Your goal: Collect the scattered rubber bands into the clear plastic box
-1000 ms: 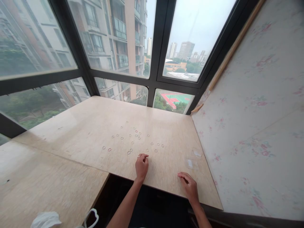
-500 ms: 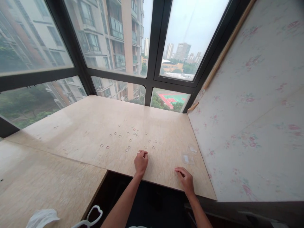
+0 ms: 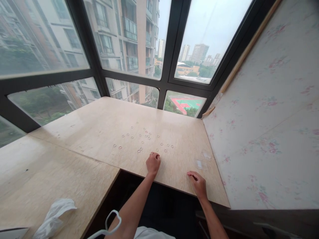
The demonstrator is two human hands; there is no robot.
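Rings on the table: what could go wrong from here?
1. The ring pinched by the left hand is tiny and pale. If it slips, it could get lost among the loose rings scattered just ahead.
2. The right hand rests close to the front edge of the table. A careless sweep might push the clear bags beside it over that edge.

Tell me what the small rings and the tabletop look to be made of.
Rings: thin loops, some reddish, some pale; possibly rubber or plastic, too small to be sure.
Tabletop: pale wood-grain board, plywood or laminate by its look, with a faint sheen from the window light.
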